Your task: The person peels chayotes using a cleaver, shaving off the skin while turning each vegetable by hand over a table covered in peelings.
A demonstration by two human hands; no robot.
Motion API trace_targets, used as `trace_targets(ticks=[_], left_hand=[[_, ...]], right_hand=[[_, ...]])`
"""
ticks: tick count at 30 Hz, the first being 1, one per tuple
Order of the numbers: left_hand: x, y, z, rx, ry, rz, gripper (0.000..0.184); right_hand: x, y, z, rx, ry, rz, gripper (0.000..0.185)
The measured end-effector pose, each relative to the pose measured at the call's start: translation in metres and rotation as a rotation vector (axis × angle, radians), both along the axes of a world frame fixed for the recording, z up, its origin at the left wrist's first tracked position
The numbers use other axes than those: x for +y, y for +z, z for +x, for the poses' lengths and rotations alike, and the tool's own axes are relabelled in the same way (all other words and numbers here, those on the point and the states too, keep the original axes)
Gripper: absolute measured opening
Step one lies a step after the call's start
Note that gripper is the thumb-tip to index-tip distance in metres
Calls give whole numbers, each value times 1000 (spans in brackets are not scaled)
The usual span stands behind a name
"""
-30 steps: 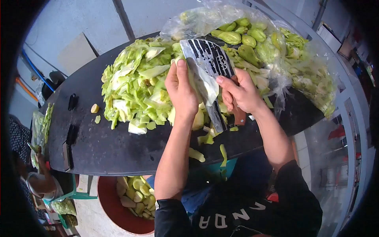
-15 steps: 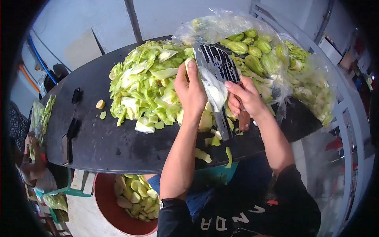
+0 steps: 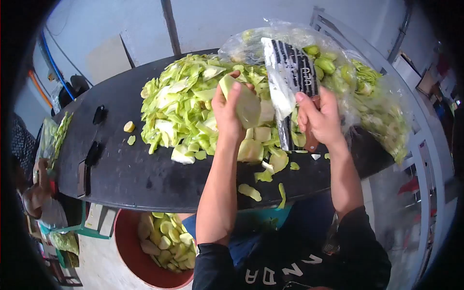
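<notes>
My left hand (image 3: 227, 115) is wrapped round a pale-green, partly pared fruit (image 3: 249, 107), held above the table; its exact kind is unclear. My right hand (image 3: 321, 117) grips the brown handle of a cleaver (image 3: 302, 65), whose broad blade has dark stripes. A whitish slice (image 3: 282, 99) clings to the blade's left side. Between the blade and the fruit there is now a gap. Behind my left hand rises a large heap of green and white peelings (image 3: 183, 104). Cut pale pieces (image 3: 250, 151) lie below the two hands.
A clear plastic bag (image 3: 382, 108) with whole green fruits (image 3: 326, 65) stands at the table's right. Under the front edge of the black table (image 3: 145, 181) sits a red tub (image 3: 126, 251) holding pale pieces. At far left is another person (image 3: 41, 198).
The cleaver has moved right, away from the fruit, with the whitish slice stuck on it. My left hand has turned the fruit, so its pale cut face shows more.
</notes>
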State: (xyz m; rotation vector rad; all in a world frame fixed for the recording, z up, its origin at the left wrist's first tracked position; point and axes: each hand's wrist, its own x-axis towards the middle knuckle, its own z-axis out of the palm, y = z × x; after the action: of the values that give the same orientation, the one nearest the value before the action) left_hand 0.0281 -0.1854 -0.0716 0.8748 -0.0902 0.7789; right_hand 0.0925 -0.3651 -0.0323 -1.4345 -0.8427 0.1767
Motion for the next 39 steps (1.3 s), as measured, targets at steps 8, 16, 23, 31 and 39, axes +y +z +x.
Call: trace_targets(ticks=[8, 16, 23, 31, 39], left_hand=[[-23, -5, 9, 262, 520, 528, 69], [-24, -3, 12, 256, 565, 566, 73], [-17, -9, 15, 361, 624, 621, 66], [-4, -7, 13, 300, 407, 273, 57], [34, 7, -31, -57, -235, -494, 53]], right_hand=[[8, -17, -3, -158, -166, -104, 21], [9, -24, -6, -257, -202, -88, 23], [3, -27, 0, -278, -252, -119, 23], [-3, -18, 6, -223, -242, -72, 23], [-10, -6, 12, -178, -184, 129, 14]])
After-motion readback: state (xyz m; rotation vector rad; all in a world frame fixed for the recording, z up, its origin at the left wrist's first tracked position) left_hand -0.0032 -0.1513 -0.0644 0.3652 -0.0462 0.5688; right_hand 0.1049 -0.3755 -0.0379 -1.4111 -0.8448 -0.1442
